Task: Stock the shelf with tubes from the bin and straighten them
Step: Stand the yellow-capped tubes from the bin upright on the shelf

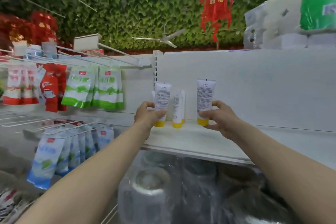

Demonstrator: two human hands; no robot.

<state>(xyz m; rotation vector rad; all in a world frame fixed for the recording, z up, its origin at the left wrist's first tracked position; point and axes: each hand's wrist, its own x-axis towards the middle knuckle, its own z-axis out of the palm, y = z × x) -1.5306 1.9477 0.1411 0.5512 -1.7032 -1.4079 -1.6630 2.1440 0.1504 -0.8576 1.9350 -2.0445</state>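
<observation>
White tubes with yellow caps stand cap-down on the white shelf (190, 142). My left hand (148, 114) grips the left tube (162, 96) near its lower end. My right hand (218, 116) grips the right tube (205, 94) just above its cap, which sits at shelf level. Between them two more tubes (178, 109) stand close together, one behind the other. Another tube is partly hidden behind the left one. The bin is not in view.
Bagged goods (94, 89) hang on hooks to the left, with blue and white pouches (54, 152) below. Plastic-wrapped rolls (163, 187) fill the space under the shelf. Wrapped paper packs (291, 27) sit on top at the right. The shelf's right part is bare.
</observation>
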